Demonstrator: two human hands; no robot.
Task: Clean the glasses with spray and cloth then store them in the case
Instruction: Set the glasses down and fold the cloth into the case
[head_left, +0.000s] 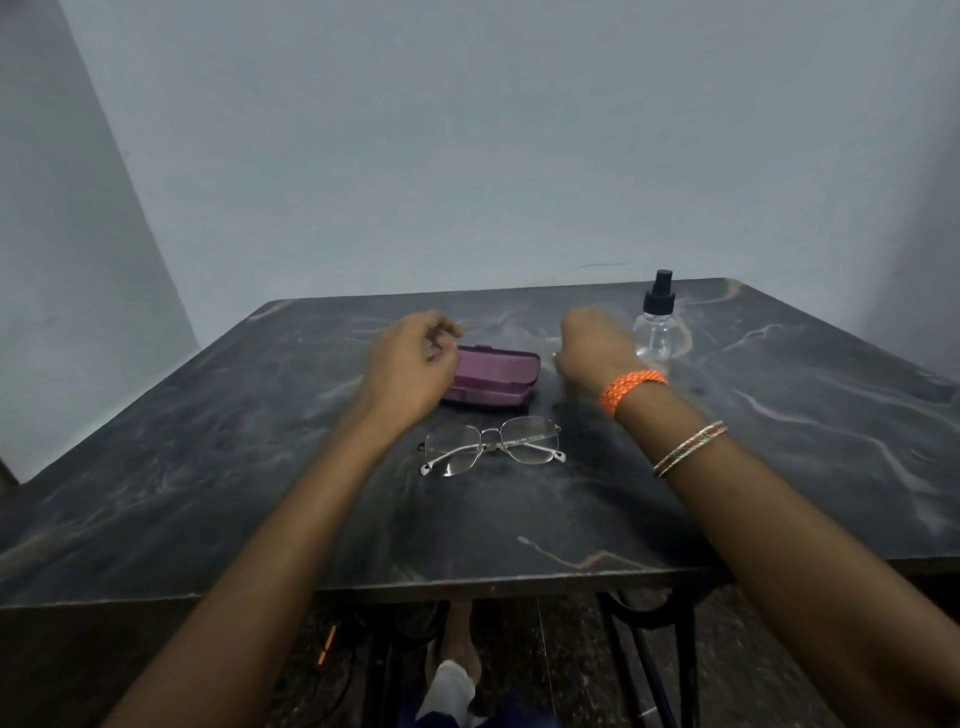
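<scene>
Dark marble table (208, 493); both hands' fingers loosely curled, holding nothing. Below them I see thin glasses (491, 446), fragile; better grip the bridge.

Both arms reach forward, left hand (410, 364) and right hand (589, 345) loosely curled.

The left hand (410, 364) covered the case's (493, 376) left end; the right hand's (592, 345) fingers curled out of sight; the bench's (208, 467) corners ran off-frame.
</scene>
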